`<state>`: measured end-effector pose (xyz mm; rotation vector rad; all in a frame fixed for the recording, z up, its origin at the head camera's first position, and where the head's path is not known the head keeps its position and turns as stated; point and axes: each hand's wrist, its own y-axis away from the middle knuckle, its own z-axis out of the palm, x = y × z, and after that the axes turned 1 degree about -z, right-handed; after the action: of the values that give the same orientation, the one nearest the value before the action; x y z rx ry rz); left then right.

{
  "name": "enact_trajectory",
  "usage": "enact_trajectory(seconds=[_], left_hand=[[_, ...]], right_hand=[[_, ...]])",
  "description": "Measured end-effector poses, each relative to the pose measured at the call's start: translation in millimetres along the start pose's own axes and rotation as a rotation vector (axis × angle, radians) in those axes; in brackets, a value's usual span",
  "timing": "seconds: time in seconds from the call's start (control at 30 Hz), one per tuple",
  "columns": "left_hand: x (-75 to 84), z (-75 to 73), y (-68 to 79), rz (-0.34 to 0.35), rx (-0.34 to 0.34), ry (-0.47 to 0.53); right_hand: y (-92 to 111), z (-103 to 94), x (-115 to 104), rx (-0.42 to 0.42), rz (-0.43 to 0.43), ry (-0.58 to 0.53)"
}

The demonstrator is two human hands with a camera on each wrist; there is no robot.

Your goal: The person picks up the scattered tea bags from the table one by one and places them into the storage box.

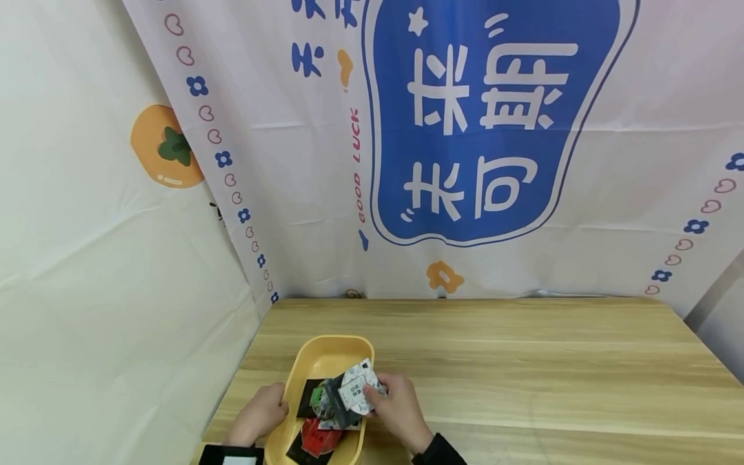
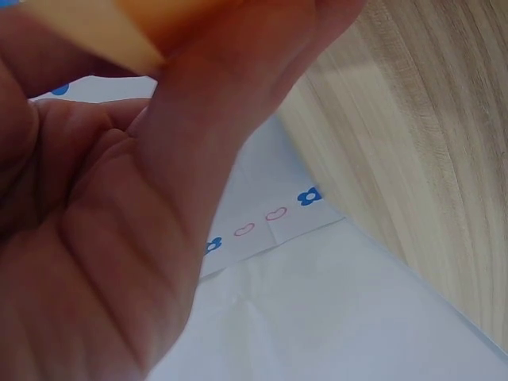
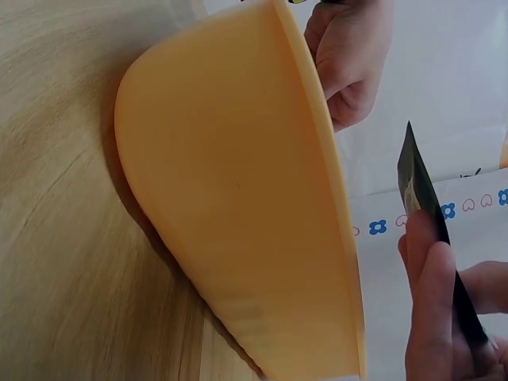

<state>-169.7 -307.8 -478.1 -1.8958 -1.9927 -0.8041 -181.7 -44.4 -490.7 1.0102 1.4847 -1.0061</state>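
Note:
A yellow plastic tub stands on the table, with several small flat packets inside. My left hand grips the tub's left rim, its fingers curled round it; in the left wrist view the rim is blurred above the palm. Over the tub's right side, my right hand pinches a flat white-and-dark packet between thumb and fingers. The right wrist view shows this packet edge-on, above the rim. Below it lie a red packet, a green one and black ones, partly overlapping.
The wood-grain table extends to the right of the tub. A white printed cloth hangs behind it, and a pale cloth with a fruit print hangs along the left.

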Motion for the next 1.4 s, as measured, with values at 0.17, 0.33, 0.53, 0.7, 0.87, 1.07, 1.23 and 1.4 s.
enact_trajectory(seconds=[0.17,0.33,0.53,0.7,0.87,1.07,1.23,1.4], left_hand=[[-0.6,0.0,0.6,-0.012,-0.004,-0.013],[-0.3,0.9,2.2,-0.009,0.006,-0.015],[0.5,-0.4,4.2,0.005,0.033,-0.02],[-2.0,-0.9,9.6,-0.01,0.022,-0.012],[-1.8,0.2,9.2,0.009,0.024,-0.021],[1.1,1.2,8.3,-0.013,0.033,-0.017],[2.0,1.6,6.9,-0.038,0.015,0.0],[0.3,-0.2,10.6,-0.049,0.028,-0.02]], right_hand=[[0,2.2,-1,-0.006,0.006,0.003],[0,6.3,0,-0.007,-0.022,0.0],[-3,11.2,-1,-0.024,-0.013,0.007],[-3,16.4,0,-0.054,0.028,-0.016],[-1,18.6,0,-0.059,0.049,-0.031],[-1,18.6,0,-0.075,0.046,-0.036],[-2,17.6,2,-0.067,0.02,-0.016],[-3,22.3,3,-0.082,-0.014,-0.018]])
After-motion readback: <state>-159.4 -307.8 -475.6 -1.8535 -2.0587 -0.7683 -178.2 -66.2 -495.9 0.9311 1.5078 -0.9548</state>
